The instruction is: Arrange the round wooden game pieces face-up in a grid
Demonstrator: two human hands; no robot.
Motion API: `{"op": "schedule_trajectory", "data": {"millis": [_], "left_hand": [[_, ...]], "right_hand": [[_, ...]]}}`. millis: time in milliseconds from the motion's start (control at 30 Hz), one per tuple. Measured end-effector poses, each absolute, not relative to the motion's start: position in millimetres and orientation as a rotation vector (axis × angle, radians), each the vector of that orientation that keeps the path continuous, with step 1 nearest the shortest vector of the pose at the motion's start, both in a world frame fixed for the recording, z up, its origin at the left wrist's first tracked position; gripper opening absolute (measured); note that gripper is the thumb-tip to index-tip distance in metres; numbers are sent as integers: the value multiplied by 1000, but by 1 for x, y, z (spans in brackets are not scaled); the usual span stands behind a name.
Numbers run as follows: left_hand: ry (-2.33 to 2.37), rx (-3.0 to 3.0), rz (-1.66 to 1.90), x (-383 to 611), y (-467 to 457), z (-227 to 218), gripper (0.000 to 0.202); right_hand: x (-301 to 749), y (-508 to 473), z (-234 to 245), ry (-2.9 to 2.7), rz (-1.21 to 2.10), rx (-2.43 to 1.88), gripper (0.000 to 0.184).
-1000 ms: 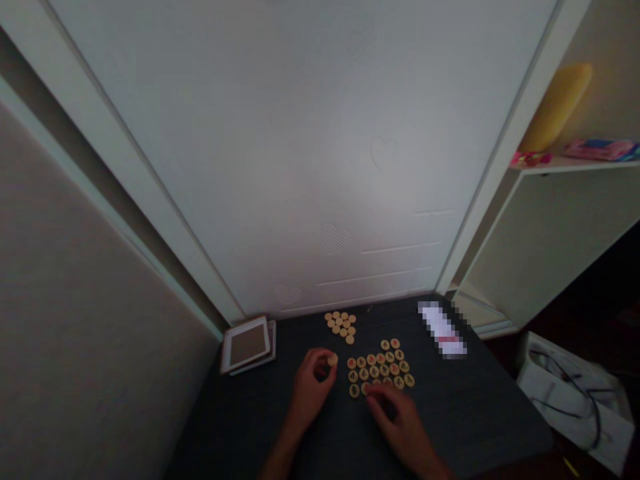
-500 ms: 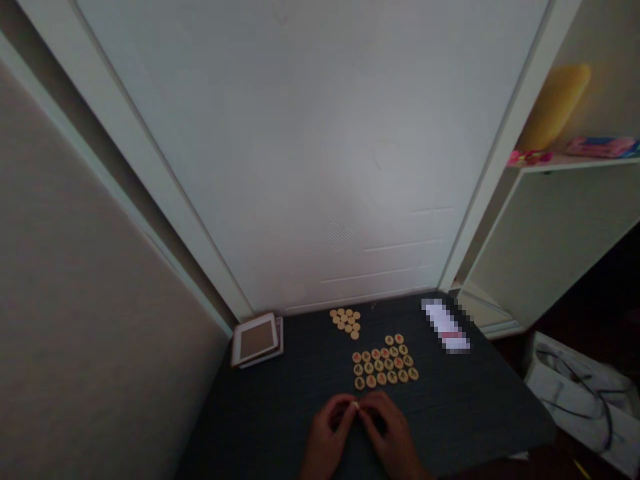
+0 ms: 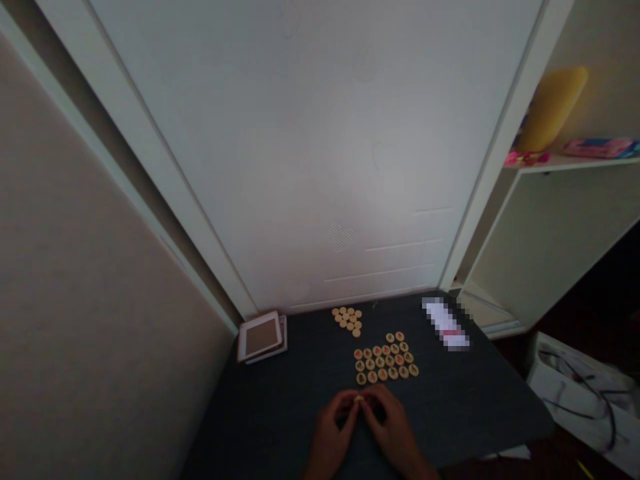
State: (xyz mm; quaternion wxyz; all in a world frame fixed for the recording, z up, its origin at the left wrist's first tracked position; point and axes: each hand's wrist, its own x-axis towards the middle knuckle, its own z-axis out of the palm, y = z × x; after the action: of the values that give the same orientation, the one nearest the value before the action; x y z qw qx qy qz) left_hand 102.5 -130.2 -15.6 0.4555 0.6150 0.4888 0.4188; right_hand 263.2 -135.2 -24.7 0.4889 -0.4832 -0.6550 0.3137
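Observation:
My left hand [image 3: 334, 427] and my right hand [image 3: 389, 423] meet fingertip to fingertip at the front of the dark table. Pinched between them is a small round xiangqi piece [image 3: 359, 399], mostly covered by the fingers. Just beyond it lie rows of round wooden xiangqi pieces [image 3: 381, 362] with red or dark characters facing up. Two of these pieces [image 3: 395, 337] form a short row at the back right. Farther back, a cluster of pieces [image 3: 347, 319] shows plain pale faces.
Stacked frames [image 3: 263, 335] lie at the table's [image 3: 280, 413] back left. A blurred-out white and red item [image 3: 447, 325] rests at the back right. A white panel [image 3: 340, 167] rises behind the table. Right of it are a shelf [image 3: 575, 162] and a white box with cables [image 3: 580, 393].
The view has shifted slightly. Both hands stay together around the held piece, whose pale edge now shows at a slightly different angle. The rows and cluster keep their layout.

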Motion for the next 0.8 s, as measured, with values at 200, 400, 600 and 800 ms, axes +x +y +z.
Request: {"op": "schedule_trajectory", "data": {"millis": [200, 400, 600, 800], "left_hand": [[1243, 1511, 1041, 103, -132, -15, 29], [1232, 1484, 1085, 104, -134, -11, 27], [1220, 1485, 1091, 104, -136, -6, 27], [1203, 1464, 1117, 105, -135, -7, 24]], "right_hand": [[264, -138, -18, -1582, 783, -1193, 24], [264, -138, -17, -1581, 789, -1204, 28], [263, -136, -21, -1531, 799, -1216, 31], [263, -136, -19, -1518, 825, -1195, 32]]}}
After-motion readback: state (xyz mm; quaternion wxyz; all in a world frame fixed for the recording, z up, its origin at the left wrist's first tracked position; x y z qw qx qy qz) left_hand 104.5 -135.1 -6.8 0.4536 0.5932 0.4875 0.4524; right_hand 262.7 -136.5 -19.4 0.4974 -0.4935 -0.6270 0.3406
